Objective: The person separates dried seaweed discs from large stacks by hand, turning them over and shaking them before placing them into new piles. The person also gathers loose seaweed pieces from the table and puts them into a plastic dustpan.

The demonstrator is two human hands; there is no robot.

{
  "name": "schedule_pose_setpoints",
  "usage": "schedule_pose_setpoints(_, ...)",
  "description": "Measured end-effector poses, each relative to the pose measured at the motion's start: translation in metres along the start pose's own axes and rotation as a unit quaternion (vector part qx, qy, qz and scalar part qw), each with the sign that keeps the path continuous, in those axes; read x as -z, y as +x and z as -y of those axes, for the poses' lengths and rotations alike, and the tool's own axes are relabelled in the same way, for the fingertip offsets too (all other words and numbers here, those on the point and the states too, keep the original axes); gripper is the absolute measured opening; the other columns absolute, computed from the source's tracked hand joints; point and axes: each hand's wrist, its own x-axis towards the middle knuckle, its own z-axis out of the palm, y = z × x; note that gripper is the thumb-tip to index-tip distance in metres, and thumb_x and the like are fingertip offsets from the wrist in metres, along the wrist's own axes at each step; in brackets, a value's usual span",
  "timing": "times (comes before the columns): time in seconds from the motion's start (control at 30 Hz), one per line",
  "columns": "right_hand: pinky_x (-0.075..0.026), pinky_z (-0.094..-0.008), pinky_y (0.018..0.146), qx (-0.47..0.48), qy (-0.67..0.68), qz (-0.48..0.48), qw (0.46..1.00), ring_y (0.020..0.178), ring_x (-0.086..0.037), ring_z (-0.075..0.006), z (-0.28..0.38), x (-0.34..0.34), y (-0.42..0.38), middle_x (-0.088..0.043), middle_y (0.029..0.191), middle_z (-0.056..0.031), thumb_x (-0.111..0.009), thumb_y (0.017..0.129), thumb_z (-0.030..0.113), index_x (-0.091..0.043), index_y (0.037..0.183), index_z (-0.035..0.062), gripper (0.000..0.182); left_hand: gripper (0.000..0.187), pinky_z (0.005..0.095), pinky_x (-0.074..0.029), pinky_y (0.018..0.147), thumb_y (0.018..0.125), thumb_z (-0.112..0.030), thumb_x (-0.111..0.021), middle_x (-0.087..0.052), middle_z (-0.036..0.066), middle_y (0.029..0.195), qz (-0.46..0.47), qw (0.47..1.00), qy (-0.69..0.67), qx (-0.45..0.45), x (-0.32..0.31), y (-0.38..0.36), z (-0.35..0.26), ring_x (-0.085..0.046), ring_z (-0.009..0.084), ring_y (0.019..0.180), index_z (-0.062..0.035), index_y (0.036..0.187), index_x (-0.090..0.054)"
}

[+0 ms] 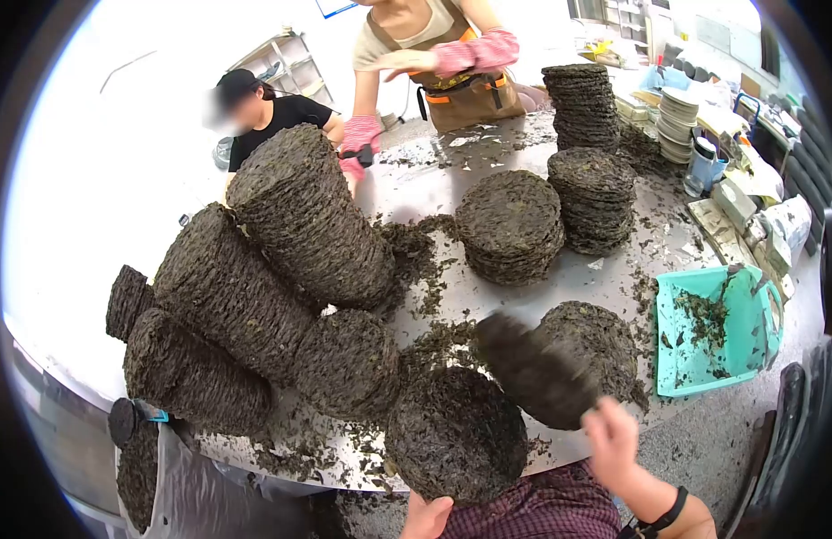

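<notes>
Dark, round, flat cakes of dried leafy material lie stacked on the metal table [407, 184]. At the near edge, my left hand [427, 516] grips the lower rim of a round dark cake [456, 434], its thumb on the face. My right hand [611, 436] pinches the edge of another dark cake [537, 368], which is tilted and blurred by motion. Behind that cake, and partly hidden by it, sits a low stack [600, 346]. Just left of the cake in my left hand is a short stack [347, 364].
Tall leaning stacks [313, 216] fill the left side; more stacks [510, 225] stand farther back. A turquoise basket [668, 359] with loose flakes is at right. Across the table are a person in an apron and striped gloves [465, 58] and a person in black [281, 117].
</notes>
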Motion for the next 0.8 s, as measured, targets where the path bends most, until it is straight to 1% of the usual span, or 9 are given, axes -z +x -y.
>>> schedule_pose_setpoints(0.03, -0.045, -0.0296, 0.057, -0.05, 0.093, -0.058, 0.993, 0.062, -0.054, -0.0134, -0.019, 0.008, 0.008, -0.06, 0.072, -0.0048, -0.06, 0.088, 0.004, -0.064, 0.101, -0.0041, 0.016, 0.079, 0.0438, -0.044, 0.105, 0.082, -0.013, -0.076, -0.045, 0.008, 0.144, 0.035, 0.999, -0.013, -0.019, 0.007, 0.0, 0.003, -0.046, 0.0284, 0.131, -0.0081, 0.148, -0.033)
schedule_pose_setpoints(0.1, -0.046, -0.0318, 0.088, -0.145, 0.304, -0.15, 0.929, 0.102, -0.058, -0.0159, -0.038, 0.014, 0.02, -0.063, 0.113, -0.0109, -0.064, 0.09, 0.011, -0.058, 0.124, -0.0002, 0.036, 0.078, 0.0429, -0.044, 0.105, 0.082, -0.01, -0.075, -0.045, 0.008, 0.143, 0.076, 0.996, -0.031, -0.022, 0.01, -0.001, 0.005, -0.047, 0.0272, 0.13, -0.0075, 0.148, -0.033)
schedule_pose_setpoints(0.13, -0.046, -0.0318, 0.088, -0.146, 0.303, -0.16, 0.928, 0.102, -0.058, -0.0159, -0.037, 0.011, 0.017, -0.063, 0.113, -0.0109, -0.064, 0.09, 0.011, -0.058, 0.124, -0.0002, 0.036, 0.078, 0.0429, -0.044, 0.105, 0.082, -0.01, -0.075, -0.045, 0.008, 0.143, 0.084, 0.996, -0.028, -0.016, 0.013, -0.002, 0.005, -0.047, 0.0272, 0.13, -0.0075, 0.148, -0.033)
schedule_pose_setpoints(0.2, -0.038, -0.0389, 0.105, 0.023, 0.075, -0.24, 0.968, 0.123, -0.051, -0.0255, -0.04, 0.01, 0.012, -0.053, 0.134, -0.015, -0.067, 0.089, 0.015, -0.049, 0.135, 0.0002, 0.051, 0.082, 0.0428, -0.043, 0.106, 0.081, -0.012, -0.077, -0.045, 0.008, 0.143, 0.055, 0.998, -0.019, -0.013, 0.014, -0.001, 0.009, -0.046, 0.0274, 0.131, -0.0073, 0.149, -0.031)
schedule_pose_setpoints(0.27, -0.035, -0.046, 0.11, 0.106, 0.022, 0.028, 0.994, 0.129, -0.047, -0.0348, -0.009, 0.017, -0.004, -0.05, 0.137, -0.0176, -0.067, 0.087, 0.015, -0.05, 0.134, -0.0008, 0.052, 0.085, 0.0437, -0.043, 0.106, 0.08, -0.012, -0.078, -0.044, 0.009, 0.143, 0.014, 1.0, 0.004, 0.027, 0.001, -0.005, 0.003, -0.044, 0.0281, 0.131, -0.0068, 0.149, -0.029)
schedule_pose_setpoints(0.33, -0.036, -0.0458, 0.11, 0.218, 0.047, 0.209, 0.952, 0.134, -0.044, -0.0353, 0.006, -0.009, -0.011, -0.046, 0.143, -0.0187, -0.074, 0.084, 0.04, -0.044, 0.141, 0.0027, 0.075, 0.085, 0.0454, -0.043, 0.106, 0.079, -0.012, -0.079, -0.044, 0.009, 0.142, 0.049, 0.998, 0.045, -0.013, -0.005, 0.0, 0.001, -0.045, 0.0289, 0.131, -0.0065, 0.148, -0.03)
schedule_pose_setpoints(0.5, -0.041, -0.04, 0.108, 0.253, -0.037, 0.281, 0.925, 0.138, -0.042, -0.0297, 0.022, -0.043, -0.021, -0.04, 0.151, -0.0148, -0.073, 0.084, 0.041, -0.05, 0.138, 0.0049, 0.068, 0.089, 0.0445, -0.048, 0.102, 0.073, -0.019, -0.086, -0.047, 0.009, 0.14, 0.063, 0.998, 0.013, -0.004, -0.002, 0.003, -0.005, -0.051, 0.0301, 0.125, -0.0074, 0.145, -0.035)
schedule_pose_setpoints(0.67, -0.042, -0.0392, 0.107, 0.243, 0.011, 0.297, 0.924, 0.137, -0.044, -0.0289, 0.031, -0.038, -0.015, -0.043, 0.149, -0.0133, -0.074, 0.084, 0.034, -0.053, 0.136, 0.0081, 0.062, 0.087, 0.0448, -0.048, 0.101, 0.074, -0.018, -0.085, -0.048, 0.009, 0.14, 0.067, 0.997, -0.008, -0.034, 0.006, 0.0, -0.003, -0.051, 0.0293, 0.126, -0.0072, 0.145, -0.035)
schedule_pose_setpoints(0.8, -0.044, -0.0405, 0.106, 0.158, 0.102, 0.277, 0.942, 0.131, -0.049, -0.0315, 0.037, -0.028, -0.009, -0.052, 0.142, -0.0143, -0.065, 0.077, 0.009, -0.057, 0.13, 0.0056, 0.054, 0.083, 0.0447, -0.047, 0.103, 0.076, -0.014, -0.082, -0.049, 0.009, 0.139, 0.062, 0.998, -0.005, 0.019, -0.002, -0.003, -0.012, -0.05, 0.0292, 0.127, -0.007, 0.145, -0.037)
